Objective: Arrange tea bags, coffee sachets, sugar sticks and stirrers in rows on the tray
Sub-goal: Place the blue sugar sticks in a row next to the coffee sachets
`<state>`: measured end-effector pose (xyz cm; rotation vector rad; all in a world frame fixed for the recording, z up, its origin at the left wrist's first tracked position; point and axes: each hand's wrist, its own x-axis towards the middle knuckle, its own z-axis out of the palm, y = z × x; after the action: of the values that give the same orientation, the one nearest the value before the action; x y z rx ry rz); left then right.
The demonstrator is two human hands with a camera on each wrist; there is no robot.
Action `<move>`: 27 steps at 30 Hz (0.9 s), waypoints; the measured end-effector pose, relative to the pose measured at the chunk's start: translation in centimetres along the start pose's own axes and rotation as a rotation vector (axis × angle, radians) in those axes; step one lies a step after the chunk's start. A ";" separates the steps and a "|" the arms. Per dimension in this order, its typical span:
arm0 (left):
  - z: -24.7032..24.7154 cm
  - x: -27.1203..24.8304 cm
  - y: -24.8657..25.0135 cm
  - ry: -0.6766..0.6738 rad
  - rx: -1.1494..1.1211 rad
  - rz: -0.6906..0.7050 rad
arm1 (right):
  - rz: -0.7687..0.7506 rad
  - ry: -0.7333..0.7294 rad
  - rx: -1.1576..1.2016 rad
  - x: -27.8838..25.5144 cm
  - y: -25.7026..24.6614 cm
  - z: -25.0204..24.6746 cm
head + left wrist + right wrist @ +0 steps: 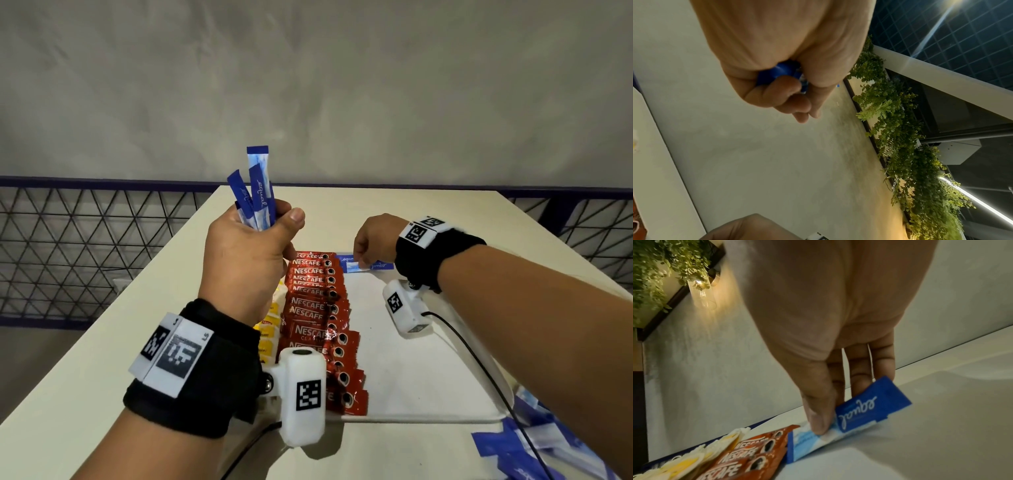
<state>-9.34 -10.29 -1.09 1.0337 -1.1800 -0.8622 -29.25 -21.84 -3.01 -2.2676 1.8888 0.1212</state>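
A white tray (pixel 428 387) lies on a pale table (pixel 102 342) and serves as the reference landmark. Along the tray's left part runs a row of overlapping red coffee sachets (pixel 315 318); the near end of this row is partly covered by the left wrist camera housing (pixel 303 394). Left of the sachets, yellow-and-white tea bags (pixel 269 329) form a second row, largely hidden behind the left forearm, so their number cannot be made out.

The left hand (pixel 246 253) is raised above the tray's left side, fingers and thumb closed around a bundle of blue sugar sticks (pixel 257 192) that stand upright out of the fist. In the left wrist view only a blue end of the bundle (pixel 781 73) shows between the curled fingers (pixel 789 97).

The right hand (pixel 373 240) is at the tray's far edge, just right of the farthest coffee sachet. Its thumb (pixel 818 415) and fingertips pinch a single blue sugar stick (pixel 849 415) lying flat and crosswise; the hand covers the stick's middle in the head view, and whether the stick fully rests on the tray cannot be told.

Off the tray's near right corner, a heap of loose blue sticks (pixel 534 448) is cut off by the frame edge and crossed by a black cable (pixel 479 363).
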 end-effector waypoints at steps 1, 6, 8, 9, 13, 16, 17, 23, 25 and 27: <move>0.0 0.0 0.0 -0.002 0.000 0.002 | -0.001 -0.001 -0.004 0.0 0.0 0.0; 0.0 -0.1 0.1 -0.007 -0.003 0.002 | -0.011 -0.002 -0.017 0.1 0.0 0.2; 0.0 -0.1 0.1 -0.007 0.000 0.002 | -0.011 -0.006 -0.019 0.2 -0.1 0.2; 0.0 -0.1 0.2 -0.008 0.002 0.003 | -0.010 -0.010 -0.020 0.2 -0.1 0.3; 0.0 -0.2 0.4 -0.012 0.005 -0.001 | -0.004 -0.006 -0.009 0.3 -0.2 0.4; 0.0 -0.3 0.5 -0.019 0.009 -0.004 | -0.003 -0.001 -0.003 0.4 -0.2 0.5; 0.0 -0.3 0.5 -0.020 0.011 -0.004 | 0.000 0.002 -0.009 0.4 -0.3 0.6; 0.2 -0.5 1.0 -0.157 -0.217 -0.218 | -0.034 0.181 0.090 -1.4 -0.5 -1.2; 0.3 -0.6 1.1 -0.249 -0.344 -0.310 | -0.081 0.266 0.274 -3.2 -0.9 -2.4; 0.4 -0.9 1.2 -0.329 -0.387 -0.339 | -0.157 0.325 0.455 -5.5 -1.7 -3.3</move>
<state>-9.91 -9.19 -0.20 0.7990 -1.0593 -1.5086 -28.80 -16.88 1.35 -2.1887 1.6400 -0.6665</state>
